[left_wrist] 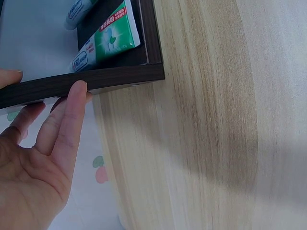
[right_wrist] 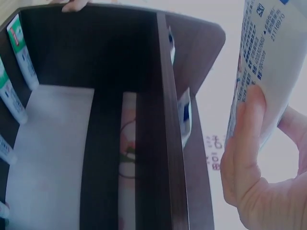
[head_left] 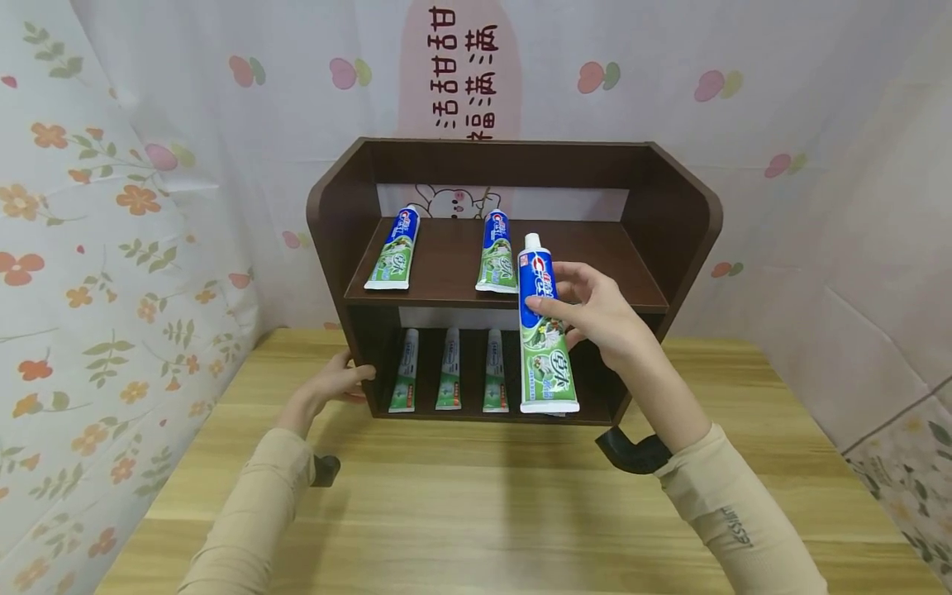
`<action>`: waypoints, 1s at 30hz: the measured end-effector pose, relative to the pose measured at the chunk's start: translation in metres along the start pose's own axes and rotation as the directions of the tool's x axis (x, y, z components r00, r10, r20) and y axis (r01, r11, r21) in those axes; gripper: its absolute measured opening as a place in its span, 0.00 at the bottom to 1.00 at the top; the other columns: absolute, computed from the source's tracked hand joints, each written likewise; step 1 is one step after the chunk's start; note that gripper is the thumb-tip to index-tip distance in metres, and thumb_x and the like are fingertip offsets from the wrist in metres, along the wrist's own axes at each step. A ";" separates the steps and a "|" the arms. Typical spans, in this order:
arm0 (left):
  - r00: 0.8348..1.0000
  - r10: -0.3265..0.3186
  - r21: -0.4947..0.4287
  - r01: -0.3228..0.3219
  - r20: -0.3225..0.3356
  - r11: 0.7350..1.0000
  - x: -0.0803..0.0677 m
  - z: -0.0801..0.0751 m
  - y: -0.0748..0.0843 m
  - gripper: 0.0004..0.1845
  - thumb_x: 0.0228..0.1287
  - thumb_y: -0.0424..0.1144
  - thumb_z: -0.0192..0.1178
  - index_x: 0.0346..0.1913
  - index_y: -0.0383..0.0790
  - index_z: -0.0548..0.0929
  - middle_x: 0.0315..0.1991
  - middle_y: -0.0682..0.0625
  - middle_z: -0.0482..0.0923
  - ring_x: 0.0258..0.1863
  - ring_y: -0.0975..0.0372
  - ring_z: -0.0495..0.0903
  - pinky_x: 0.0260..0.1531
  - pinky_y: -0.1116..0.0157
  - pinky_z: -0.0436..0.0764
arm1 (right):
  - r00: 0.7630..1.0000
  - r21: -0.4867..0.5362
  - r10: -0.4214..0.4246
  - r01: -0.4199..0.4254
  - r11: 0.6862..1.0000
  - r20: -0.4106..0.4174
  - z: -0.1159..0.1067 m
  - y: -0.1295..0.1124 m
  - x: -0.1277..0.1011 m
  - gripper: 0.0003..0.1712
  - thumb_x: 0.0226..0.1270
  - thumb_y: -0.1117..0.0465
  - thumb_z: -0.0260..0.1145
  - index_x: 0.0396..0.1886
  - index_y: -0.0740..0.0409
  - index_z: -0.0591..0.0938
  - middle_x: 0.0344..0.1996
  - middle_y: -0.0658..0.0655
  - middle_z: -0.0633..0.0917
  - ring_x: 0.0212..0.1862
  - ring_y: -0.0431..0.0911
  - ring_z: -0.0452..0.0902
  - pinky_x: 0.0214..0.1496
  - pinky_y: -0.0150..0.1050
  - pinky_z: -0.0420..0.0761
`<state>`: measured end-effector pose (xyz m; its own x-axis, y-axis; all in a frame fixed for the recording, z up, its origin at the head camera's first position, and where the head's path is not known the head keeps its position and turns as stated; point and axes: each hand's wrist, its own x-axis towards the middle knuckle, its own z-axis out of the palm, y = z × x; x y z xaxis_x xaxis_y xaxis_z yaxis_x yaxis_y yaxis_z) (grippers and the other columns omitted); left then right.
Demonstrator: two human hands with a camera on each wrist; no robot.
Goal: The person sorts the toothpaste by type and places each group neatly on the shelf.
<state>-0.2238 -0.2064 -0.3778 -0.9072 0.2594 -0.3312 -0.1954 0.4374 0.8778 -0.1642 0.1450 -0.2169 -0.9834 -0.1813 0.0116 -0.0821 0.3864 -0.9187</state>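
My right hand [head_left: 598, 318] holds a blue, green and white toothpaste tube [head_left: 546, 347] between thumb and fingers, cap upward, in front of a dark brown two-tier shelf [head_left: 513, 301]. The right wrist view shows the printed white back of this tube [right_wrist: 273, 52]. My left hand [head_left: 335, 382] grips the shelf's left side panel; in the left wrist view the thumb lies on one face and the fingers [left_wrist: 69, 124] on the other. Two matching tubes, one at the left [head_left: 394, 248] and one near the middle [head_left: 496, 252], lie on the upper tier.
On the lower tier lie green and grey-blue toothpaste tubes [head_left: 449, 369] in a row, the rightmost mostly hidden behind the held tube. The shelf stands on a wooden table [head_left: 446, 512]. Patterned curtains [head_left: 149, 207] hang behind and to the sides.
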 end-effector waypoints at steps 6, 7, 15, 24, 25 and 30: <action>1.000 -0.002 0.002 0.002 -0.003 1.000 -0.001 0.000 -0.001 0.39 0.62 0.39 0.46 0.69 0.27 0.40 0.64 0.25 0.54 0.57 0.38 0.69 0.48 0.56 0.80 | 0.998 0.016 0.014 -0.013 1.000 -0.058 -0.013 -0.001 0.008 0.39 0.60 0.54 0.63 0.67 0.59 0.58 0.47 0.62 0.75 0.26 0.37 0.77 0.28 0.31 0.82; 1.000 -0.004 0.004 0.004 -0.003 1.000 -0.002 0.001 -0.001 0.39 0.62 0.39 0.46 0.69 0.26 0.39 0.64 0.25 0.53 0.57 0.38 0.69 0.48 0.56 0.80 | 0.998 0.017 0.019 -0.018 1.000 -0.066 -0.015 -0.001 0.009 0.39 0.60 0.53 0.62 0.68 0.59 0.57 0.48 0.62 0.75 0.26 0.36 0.76 0.28 0.30 0.81; 1.000 -0.010 0.010 0.010 -0.002 1.000 -0.001 0.000 -0.002 0.40 0.62 0.40 0.46 0.69 0.26 0.38 0.64 0.25 0.52 0.58 0.37 0.67 0.48 0.56 0.80 | 0.986 0.026 0.064 -0.060 0.998 -0.152 -0.031 -0.001 0.022 0.41 0.59 0.50 0.63 0.68 0.60 0.58 0.47 0.57 0.76 0.21 0.35 0.74 0.27 0.28 0.81; 1.000 -0.012 0.011 0.012 0.005 1.000 -0.001 0.001 0.000 0.41 0.61 0.40 0.46 0.69 0.26 0.37 0.65 0.25 0.50 0.58 0.37 0.66 0.49 0.56 0.80 | 0.959 0.013 0.120 -0.121 0.993 -0.257 -0.046 -0.001 0.041 0.42 0.57 0.46 0.64 0.67 0.60 0.61 0.43 0.52 0.75 0.20 0.34 0.72 0.26 0.26 0.79; 1.000 -0.012 0.011 0.012 0.005 1.000 -0.001 0.001 0.000 0.40 0.61 0.40 0.46 0.69 0.26 0.38 0.65 0.25 0.50 0.58 0.37 0.66 0.49 0.56 0.80 | 0.956 0.010 0.126 -0.128 0.992 -0.264 -0.048 -0.001 0.043 0.42 0.57 0.46 0.63 0.67 0.60 0.61 0.43 0.53 0.75 0.20 0.34 0.72 0.27 0.25 0.79; 1.000 -0.014 0.009 0.014 0.002 1.000 0.000 0.000 0.000 0.41 0.61 0.40 0.46 0.69 0.26 0.37 0.65 0.25 0.50 0.59 0.37 0.66 0.49 0.56 0.80 | 0.944 -0.007 0.160 -0.170 0.985 -0.289 -0.055 -0.001 0.053 0.42 0.58 0.45 0.62 0.67 0.60 0.60 0.44 0.55 0.75 0.21 0.34 0.72 0.27 0.25 0.79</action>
<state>-0.2235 -0.2060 -0.3779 -0.9037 0.2550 -0.3438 -0.2045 0.4485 0.8701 -0.2252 0.1848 -0.1942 -0.9881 0.1525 -0.0222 0.0849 0.4182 -0.9044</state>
